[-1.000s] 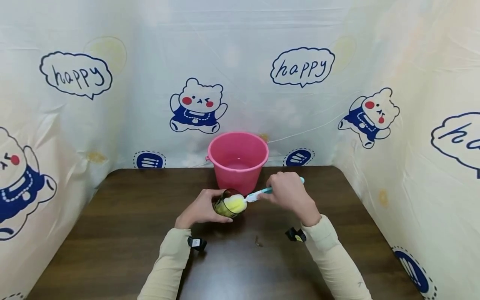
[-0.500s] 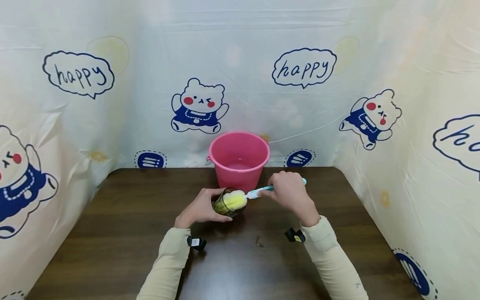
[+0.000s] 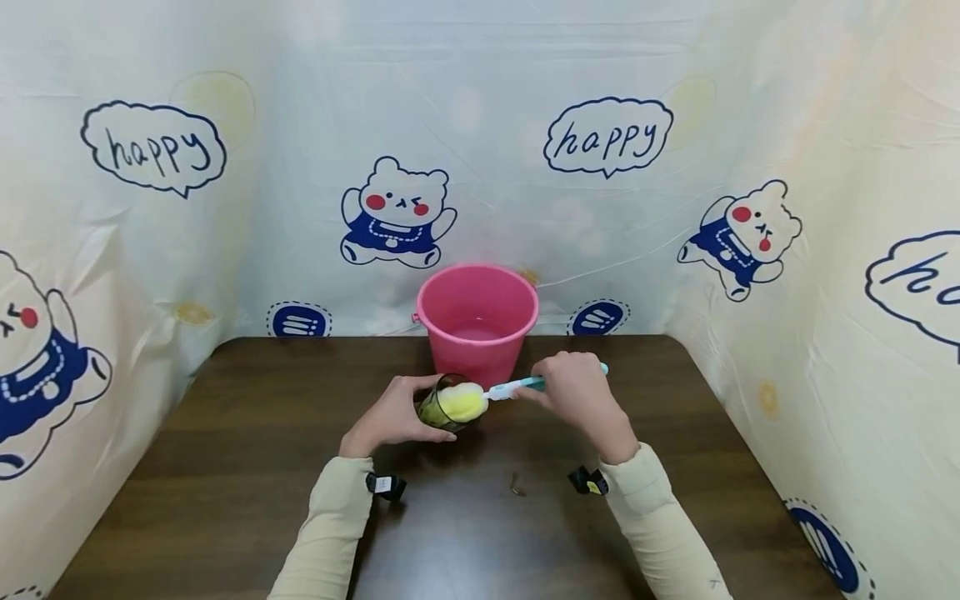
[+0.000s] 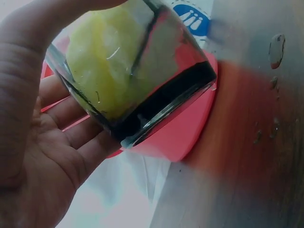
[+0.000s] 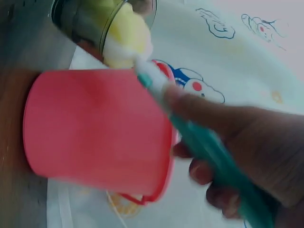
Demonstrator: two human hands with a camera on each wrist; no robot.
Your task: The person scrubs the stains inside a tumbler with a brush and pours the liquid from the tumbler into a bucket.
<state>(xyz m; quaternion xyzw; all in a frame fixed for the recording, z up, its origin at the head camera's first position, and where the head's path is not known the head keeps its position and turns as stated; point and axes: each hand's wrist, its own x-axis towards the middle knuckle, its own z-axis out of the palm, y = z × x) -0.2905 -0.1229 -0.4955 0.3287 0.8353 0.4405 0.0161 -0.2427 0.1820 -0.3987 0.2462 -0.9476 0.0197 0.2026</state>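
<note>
Table [image 3: 217, 467] and pink bucket [image 3: 480, 357]: scrubbing of a glass's inside judged to be in hand.
Bucket stood upright toward the far edge; what looks like water is seen low in it. Left hand [image 3: 401, 414] wrapped part-way round the glass [image 4: 161, 92], thumb on one side, fingers on the other; glass held tilted just in front of the bucket, mouth turned toward the right hand [image 3: 579, 393]. By that hand, fingers curled, the teal-and-white brush [image 3: 506, 390] is firmly gripped. Yellow-and-white sponge head [image 3: 462, 402] lodged partly within the glass, its near end projecting past the rim. Water drops [image 4: 277, 51] noted on the tabletop. For the next move, a steady hold on the glass seems called for while the sponge is pushed deeper and turned against the wall; if wet, the glass could be let slip.
</note>
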